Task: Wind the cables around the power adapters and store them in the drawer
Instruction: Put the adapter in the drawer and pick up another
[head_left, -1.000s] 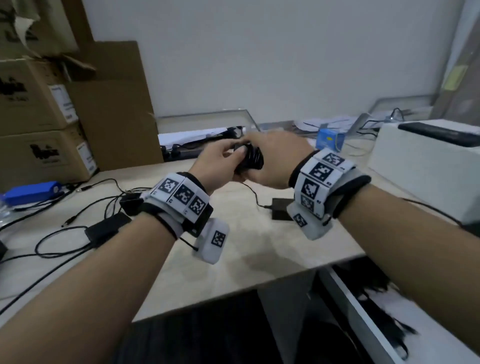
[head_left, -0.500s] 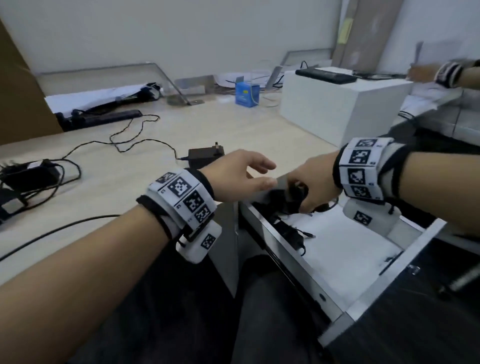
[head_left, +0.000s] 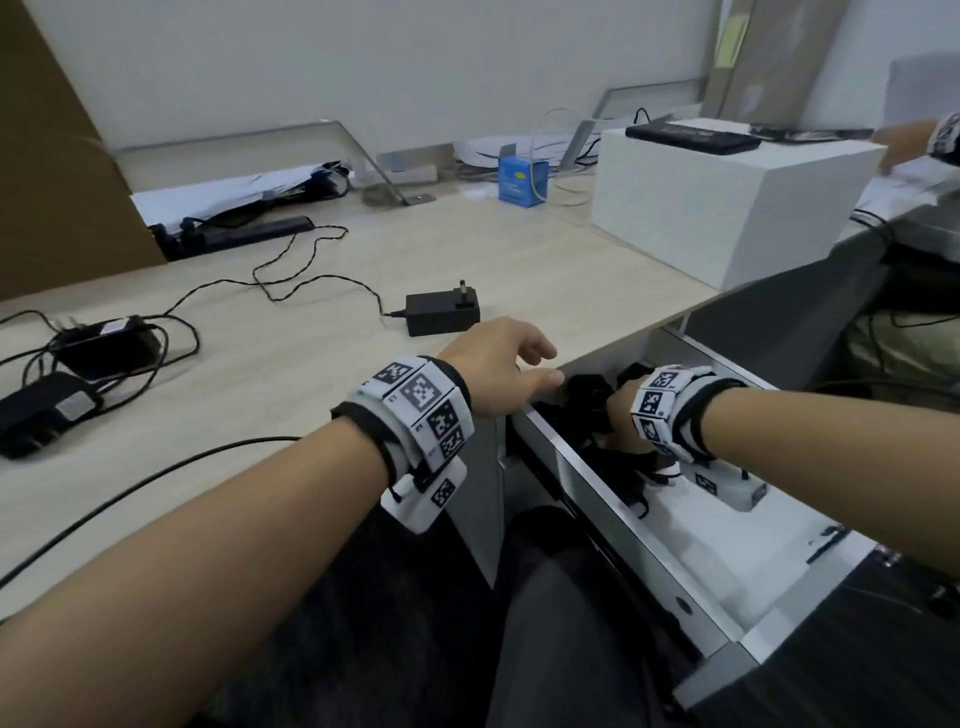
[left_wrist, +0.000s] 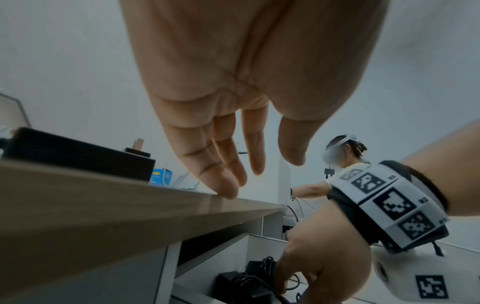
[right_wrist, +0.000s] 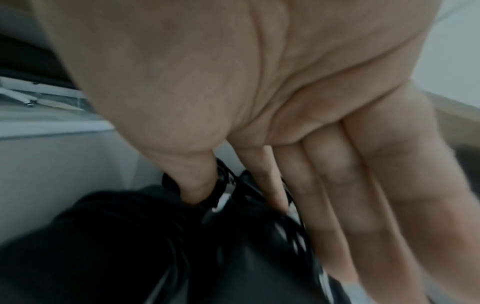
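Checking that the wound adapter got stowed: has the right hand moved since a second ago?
Yes. The right hand went from above the desk down into the open drawer, among the black adapters.

Pale wall (head_left: 363, 62) behind wooden desk (head_left: 322, 364).

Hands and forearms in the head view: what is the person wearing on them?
Both forearms are bare, without sleeves. The left hand and right hand are ungloved. Each wrist carries a white band of square black-and-white coded markers over a black strap. A white camera block bearing another marker hangs under the left wrist; a matching block hangs under the right.
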